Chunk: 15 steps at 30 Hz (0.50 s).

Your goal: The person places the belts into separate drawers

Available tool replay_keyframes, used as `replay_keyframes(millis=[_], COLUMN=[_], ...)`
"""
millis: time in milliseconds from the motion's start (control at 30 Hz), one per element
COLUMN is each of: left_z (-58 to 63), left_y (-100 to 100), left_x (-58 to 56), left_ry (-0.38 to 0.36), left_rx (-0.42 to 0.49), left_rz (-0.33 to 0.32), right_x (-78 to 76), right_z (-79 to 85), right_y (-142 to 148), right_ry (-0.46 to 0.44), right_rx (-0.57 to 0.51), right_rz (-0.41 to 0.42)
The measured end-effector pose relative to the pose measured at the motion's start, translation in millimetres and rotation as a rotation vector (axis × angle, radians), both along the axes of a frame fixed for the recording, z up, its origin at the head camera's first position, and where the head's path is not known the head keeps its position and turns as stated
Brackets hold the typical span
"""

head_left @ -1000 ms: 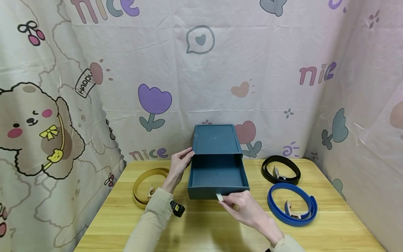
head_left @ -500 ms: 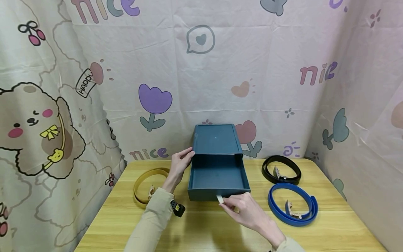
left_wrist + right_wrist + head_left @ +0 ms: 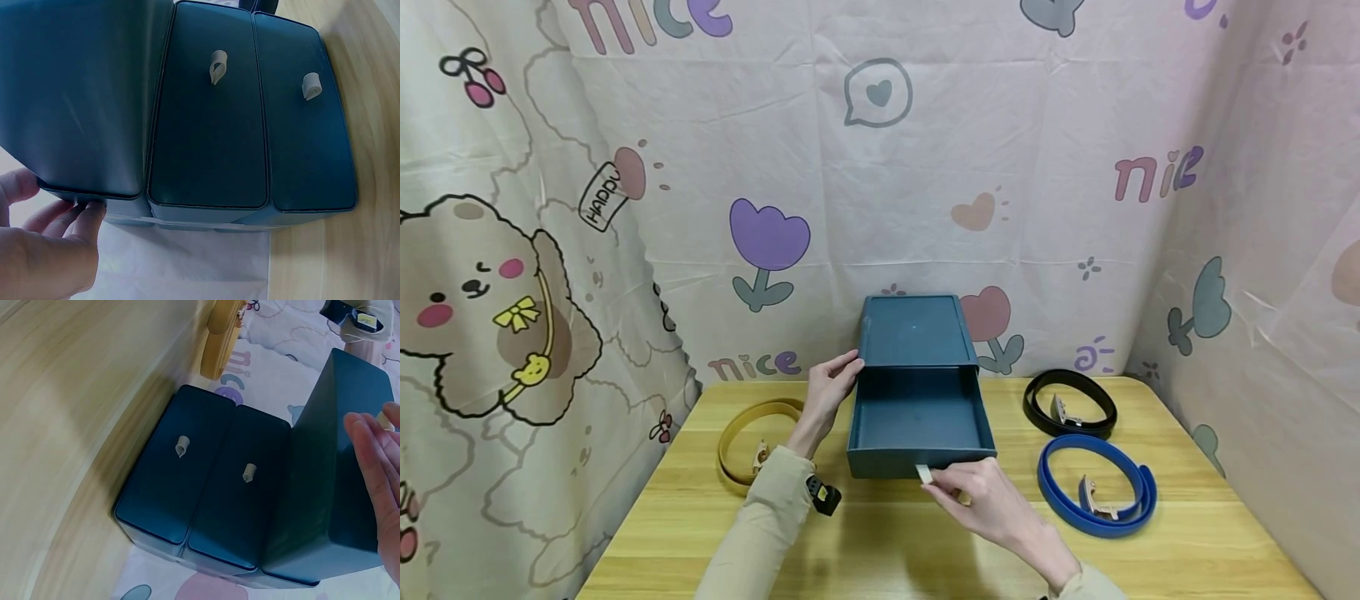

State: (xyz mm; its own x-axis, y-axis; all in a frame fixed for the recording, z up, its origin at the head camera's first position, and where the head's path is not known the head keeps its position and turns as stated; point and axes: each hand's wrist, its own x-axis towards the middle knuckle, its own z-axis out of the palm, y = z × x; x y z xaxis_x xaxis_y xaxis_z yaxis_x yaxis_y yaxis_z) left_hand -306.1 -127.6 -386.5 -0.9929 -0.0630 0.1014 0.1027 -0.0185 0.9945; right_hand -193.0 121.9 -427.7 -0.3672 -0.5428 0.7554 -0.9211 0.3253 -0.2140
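A dark teal drawer cabinet (image 3: pixel 913 329) stands at the back of the table. Its top drawer (image 3: pixel 922 421) is pulled well out, and no contents show inside. My left hand (image 3: pixel 830 392) grips the cabinet's upper left front corner; the left wrist view shows its thumb on one side of the edge and curled fingers on the other. At the drawer front, my right hand (image 3: pixel 981 500) pinches the small white pull tab (image 3: pixel 923 473). Two lower drawers, each with a tab such as this pull tab (image 3: pixel 218 67), are closed in the left wrist view.
A coiled tan belt (image 3: pixel 730 446) lies on the wooden table (image 3: pixel 880 550) left of the cabinet, partly behind the left arm. To the right are a coiled black belt (image 3: pixel 1105 400) and a coiled blue belt (image 3: pixel 1142 500). A patterned curtain (image 3: pixel 880 192) hangs close behind the cabinet.
The top drawer has come very slightly further towards me with my right hand on its tab, then stayed still. My left hand has kept its place on the cabinet corner.
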Motion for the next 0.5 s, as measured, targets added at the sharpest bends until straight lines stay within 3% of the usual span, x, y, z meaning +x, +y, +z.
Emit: replay_keyframes(millis=[167, 333, 500], left_z=[-0.4, -1.2, -1.0], left_y=[0.2, 0.4, -0.3], left_x=[-1.1, -1.7, -1.3], left_ry=[0.002, -0.004, 0.003], left_rx=[0.003, 0.015, 0.008], left_rz=[-0.003, -0.008, -0.002], right_x=[-1.6, -3.3, -10.7], right_z=[-5.2, -18.9, -36.3], right_y=[8.6, 34.9, 72.8], right_ry=[-0.027, -0.076, -0.098], right_rx=[-0.051, -0.079, -0.079], right_rz=[0.047, 0.070, 0.021])
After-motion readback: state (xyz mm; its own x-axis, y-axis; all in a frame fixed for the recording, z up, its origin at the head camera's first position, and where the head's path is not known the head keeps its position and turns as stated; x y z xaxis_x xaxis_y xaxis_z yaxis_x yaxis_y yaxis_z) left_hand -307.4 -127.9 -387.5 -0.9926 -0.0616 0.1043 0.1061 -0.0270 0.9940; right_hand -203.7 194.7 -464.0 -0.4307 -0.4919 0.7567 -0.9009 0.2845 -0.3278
